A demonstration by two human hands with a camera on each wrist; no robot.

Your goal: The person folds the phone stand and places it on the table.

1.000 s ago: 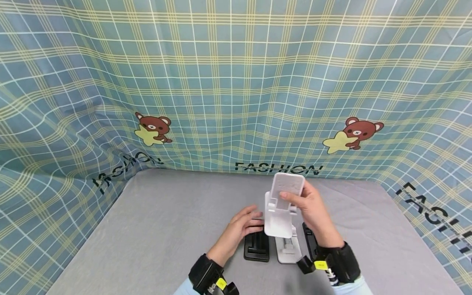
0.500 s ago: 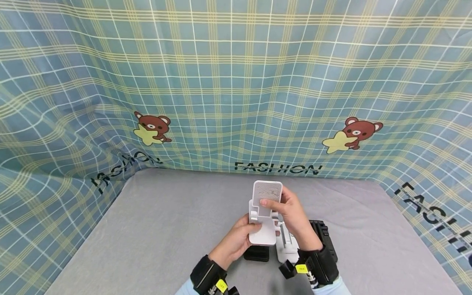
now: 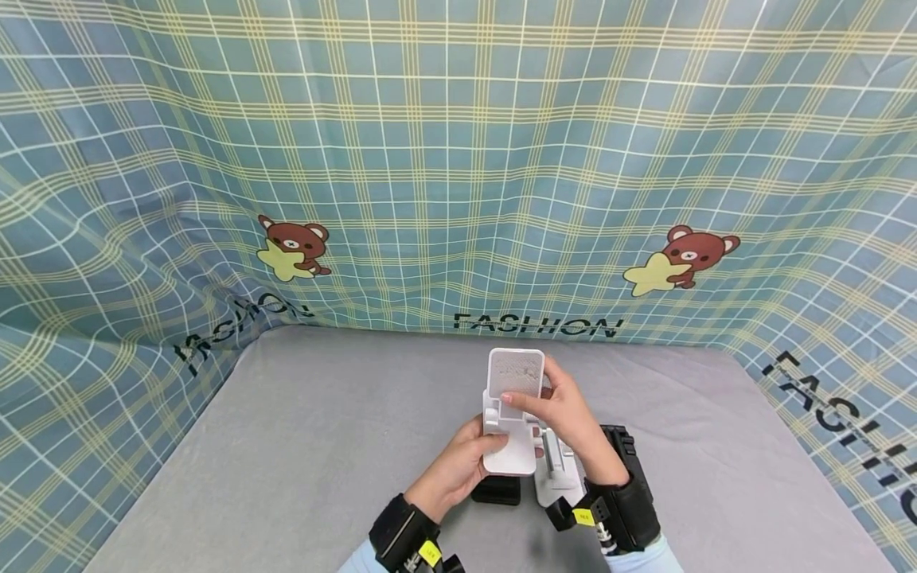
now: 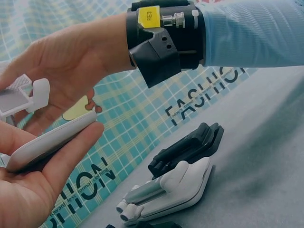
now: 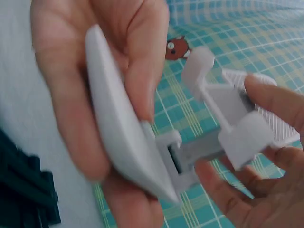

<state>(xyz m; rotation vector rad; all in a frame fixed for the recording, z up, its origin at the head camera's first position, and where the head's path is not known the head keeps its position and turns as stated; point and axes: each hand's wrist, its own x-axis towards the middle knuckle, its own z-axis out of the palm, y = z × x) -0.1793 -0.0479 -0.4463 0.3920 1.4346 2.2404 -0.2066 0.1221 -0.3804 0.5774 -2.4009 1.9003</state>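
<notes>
A white folding phone stand is held above the table between both hands, its hinge unfolded. My left hand grips the flat base, thumb on the face and fingers behind it; the left wrist view shows this base edge-on. With thumb on the front and fingers behind, my right hand pinches the upper plate with its ribbed pad. The right wrist view shows the arm extended from the base, with two front lips on the holder.
Below the hands, a folded white phone stand lies on the grey table. One black folded stand sits partly hidden to its left, another black stand to its right. A plaid curtain hangs behind.
My right hand has brought the white phone stand left. My left hand, earlier over the black stand, has taken hold of its base. In the last half second both have barely moved.
</notes>
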